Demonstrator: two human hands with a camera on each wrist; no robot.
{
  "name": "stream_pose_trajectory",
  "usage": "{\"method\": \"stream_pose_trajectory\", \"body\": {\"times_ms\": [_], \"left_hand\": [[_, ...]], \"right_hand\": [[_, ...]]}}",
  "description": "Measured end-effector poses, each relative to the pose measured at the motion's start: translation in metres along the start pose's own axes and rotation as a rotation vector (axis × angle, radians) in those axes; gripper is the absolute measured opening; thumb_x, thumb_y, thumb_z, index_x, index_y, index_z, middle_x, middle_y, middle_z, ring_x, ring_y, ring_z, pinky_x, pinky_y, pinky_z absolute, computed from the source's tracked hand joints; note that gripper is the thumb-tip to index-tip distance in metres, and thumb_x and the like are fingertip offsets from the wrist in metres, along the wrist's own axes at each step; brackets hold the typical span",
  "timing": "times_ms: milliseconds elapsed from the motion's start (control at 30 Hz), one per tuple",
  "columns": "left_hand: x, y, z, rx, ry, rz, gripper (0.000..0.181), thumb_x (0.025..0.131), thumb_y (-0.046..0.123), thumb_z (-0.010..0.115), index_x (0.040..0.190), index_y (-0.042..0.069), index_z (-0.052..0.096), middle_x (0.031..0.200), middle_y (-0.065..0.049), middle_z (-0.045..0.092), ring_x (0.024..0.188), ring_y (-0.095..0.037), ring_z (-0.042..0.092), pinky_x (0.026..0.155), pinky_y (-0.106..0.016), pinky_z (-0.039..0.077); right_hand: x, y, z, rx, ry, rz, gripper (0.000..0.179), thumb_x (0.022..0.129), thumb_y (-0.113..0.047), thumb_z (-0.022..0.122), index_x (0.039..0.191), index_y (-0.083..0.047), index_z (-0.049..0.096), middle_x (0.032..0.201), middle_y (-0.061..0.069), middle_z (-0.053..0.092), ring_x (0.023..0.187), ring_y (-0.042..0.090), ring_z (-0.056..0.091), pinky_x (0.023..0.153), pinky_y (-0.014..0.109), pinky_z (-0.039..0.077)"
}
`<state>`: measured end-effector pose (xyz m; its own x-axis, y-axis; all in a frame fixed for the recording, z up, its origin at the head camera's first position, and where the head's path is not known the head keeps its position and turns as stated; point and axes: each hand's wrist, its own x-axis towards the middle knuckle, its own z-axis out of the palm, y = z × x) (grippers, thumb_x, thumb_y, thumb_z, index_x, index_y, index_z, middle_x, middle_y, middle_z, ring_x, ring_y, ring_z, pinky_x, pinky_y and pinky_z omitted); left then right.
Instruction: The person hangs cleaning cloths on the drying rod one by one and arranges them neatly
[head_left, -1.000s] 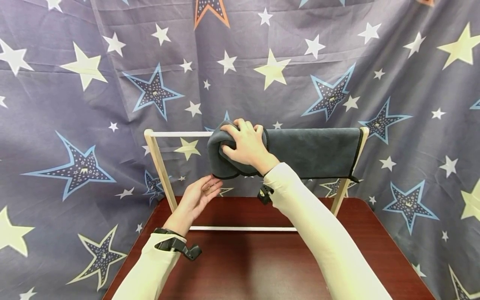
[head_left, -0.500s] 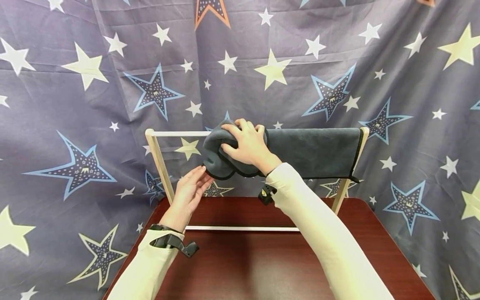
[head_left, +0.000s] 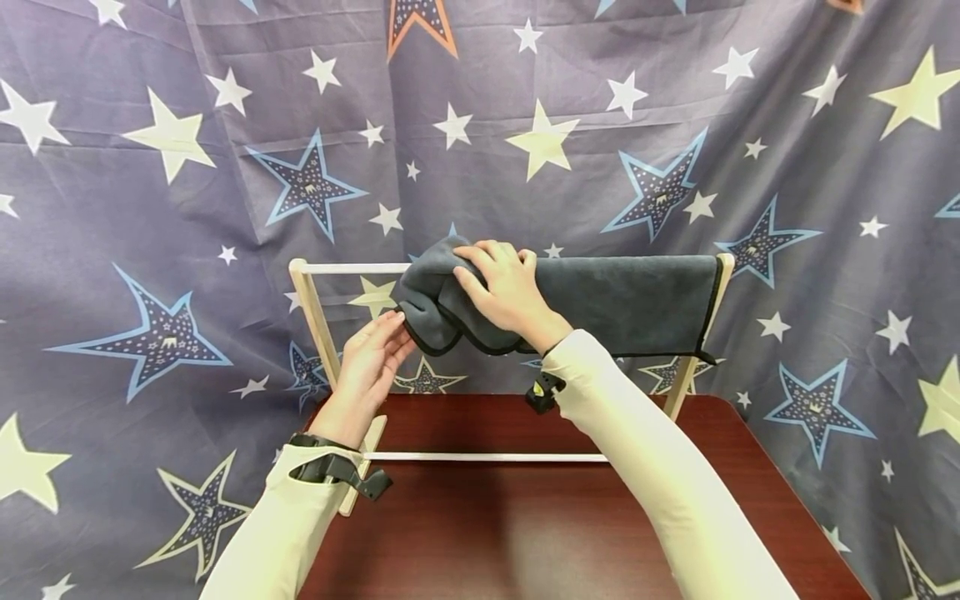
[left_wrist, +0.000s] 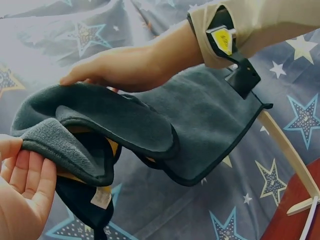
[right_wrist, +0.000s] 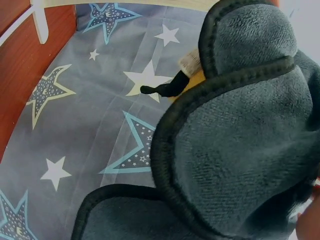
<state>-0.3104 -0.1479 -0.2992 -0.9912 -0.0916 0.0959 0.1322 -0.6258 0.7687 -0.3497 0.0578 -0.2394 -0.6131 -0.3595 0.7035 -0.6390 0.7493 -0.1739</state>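
A dark grey plush towel (head_left: 630,304) with black edging hangs over the white top rod of a wooden-sided rack. Its right part lies flat; the left part is bunched in folds. My right hand (head_left: 510,287) grips the bunched part from above, at the rod. Lower left, my left hand (head_left: 369,358) pinches the towel's black-trimmed edge between thumb and fingers. In the left wrist view, yellow shows on the towel's underside, along with a pale tag (left_wrist: 101,198). The right wrist view is mostly filled by the folds, with a black hanging loop (right_wrist: 155,90) poking out.
The rack's left leg (head_left: 315,321) and right leg (head_left: 681,387) stand on a dark red table (head_left: 465,525). A white lower rod (head_left: 480,457) joins them near the tabletop. Behind hangs a grey star-patterned curtain (head_left: 465,192).
My left hand has moved up and left, taking the towel's edge and drawing it outward. The bunched folds have spread left along the rod; my right hand has shifted slightly right.
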Motion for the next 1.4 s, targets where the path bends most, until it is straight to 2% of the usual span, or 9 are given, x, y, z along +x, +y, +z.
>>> {"method": "stream_pose_trajectory", "body": {"times_ms": [233, 400, 633, 733, 833, 933, 1067, 1233, 1400], "left_hand": [[0.003, 0.010, 0.003, -0.010, -0.031, 0.029, 0.029, 0.100, -0.004, 0.051, 0.080, 0.010, 0.066, 0.073, -0.003, 0.067, 0.065, -0.012, 0.065, 0.068, -0.025, 0.057], [0.004, 0.016, 0.004, -0.012, -0.041, 0.037, 0.031, 0.100, -0.005, 0.050, 0.078, 0.010, 0.066, 0.072, -0.003, 0.067, 0.065, -0.012, 0.065, 0.068, -0.025, 0.057], [0.006, 0.022, 0.008, 0.006, -0.077, 0.061, 0.031, 0.100, -0.005, 0.050, 0.077, 0.010, 0.065, 0.072, -0.003, 0.067, 0.066, -0.012, 0.066, 0.067, -0.025, 0.057], [0.007, 0.023, 0.007, 0.021, -0.085, 0.069, 0.031, 0.100, -0.005, 0.050, 0.076, 0.010, 0.064, 0.073, -0.002, 0.068, 0.067, -0.012, 0.067, 0.068, -0.024, 0.056], [0.006, 0.024, 0.006, 0.038, -0.086, 0.078, 0.032, 0.100, -0.005, 0.050, 0.076, 0.011, 0.064, 0.073, -0.002, 0.068, 0.067, -0.011, 0.066, 0.068, -0.024, 0.056], [0.006, 0.025, 0.005, 0.050, -0.079, 0.085, 0.031, 0.099, -0.005, 0.051, 0.076, 0.010, 0.064, 0.073, -0.002, 0.069, 0.066, -0.011, 0.066, 0.066, -0.024, 0.056], [0.006, 0.028, 0.005, 0.064, -0.070, 0.092, 0.029, 0.099, -0.005, 0.053, 0.077, 0.011, 0.064, 0.073, -0.002, 0.068, 0.065, -0.011, 0.066, 0.066, -0.024, 0.056], [0.007, 0.032, 0.005, 0.065, -0.074, 0.082, 0.031, 0.099, -0.006, 0.052, 0.076, 0.011, 0.065, 0.073, -0.002, 0.069, 0.066, -0.012, 0.066, 0.065, -0.024, 0.056], [0.009, 0.032, 0.007, 0.083, -0.073, 0.095, 0.033, 0.098, -0.006, 0.052, 0.073, 0.011, 0.065, 0.071, -0.001, 0.068, 0.063, -0.011, 0.066, 0.064, -0.024, 0.056]], "right_hand": [[-0.003, 0.012, 0.000, 0.067, 0.122, 0.003, 0.034, 0.102, -0.029, 0.049, 0.128, -0.015, 0.067, 0.126, 0.007, 0.061, 0.121, 0.028, 0.049, 0.095, 0.054, 0.030], [-0.004, 0.022, -0.006, 0.090, 0.197, 0.003, 0.034, 0.095, -0.023, 0.057, 0.125, -0.011, 0.066, 0.122, 0.009, 0.062, 0.115, 0.033, 0.050, 0.092, 0.057, 0.033], [-0.005, 0.036, -0.020, 0.245, 0.350, 0.037, 0.032, 0.086, -0.007, 0.063, 0.117, 0.001, 0.066, 0.102, 0.018, 0.062, 0.092, 0.034, 0.057, 0.084, 0.047, 0.045], [-0.009, 0.040, -0.028, 0.296, 0.374, 0.095, 0.027, 0.085, -0.003, 0.063, 0.111, 0.005, 0.066, 0.090, 0.018, 0.063, 0.078, 0.032, 0.061, 0.075, 0.041, 0.050], [-0.015, 0.043, -0.037, 0.288, 0.356, 0.218, 0.024, 0.085, -0.007, 0.064, 0.107, 0.002, 0.067, 0.082, 0.016, 0.068, 0.072, 0.029, 0.065, 0.070, 0.037, 0.050], [-0.021, 0.046, -0.044, 0.286, 0.291, 0.339, 0.022, 0.086, -0.012, 0.064, 0.105, -0.002, 0.069, 0.077, 0.012, 0.072, 0.066, 0.025, 0.068, 0.063, 0.030, 0.051], [-0.028, 0.052, -0.047, 0.404, 0.180, 0.443, 0.023, 0.088, -0.013, 0.062, 0.107, -0.003, 0.069, 0.079, 0.014, 0.073, 0.058, 0.024, 0.069, 0.051, 0.024, 0.053], [-0.037, 0.053, -0.040, 0.558, 0.095, 0.491, 0.024, 0.090, -0.012, 0.067, 0.111, -0.002, 0.067, 0.089, 0.018, 0.074, 0.065, 0.023, 0.072, 0.053, 0.028, 0.058], [-0.040, 0.054, -0.033, 0.586, 0.119, 0.446, 0.025, 0.085, -0.005, 0.074, 0.108, 0.002, 0.068, 0.085, 0.014, 0.074, 0.064, 0.012, 0.067, 0.060, 0.022, 0.056]]}}
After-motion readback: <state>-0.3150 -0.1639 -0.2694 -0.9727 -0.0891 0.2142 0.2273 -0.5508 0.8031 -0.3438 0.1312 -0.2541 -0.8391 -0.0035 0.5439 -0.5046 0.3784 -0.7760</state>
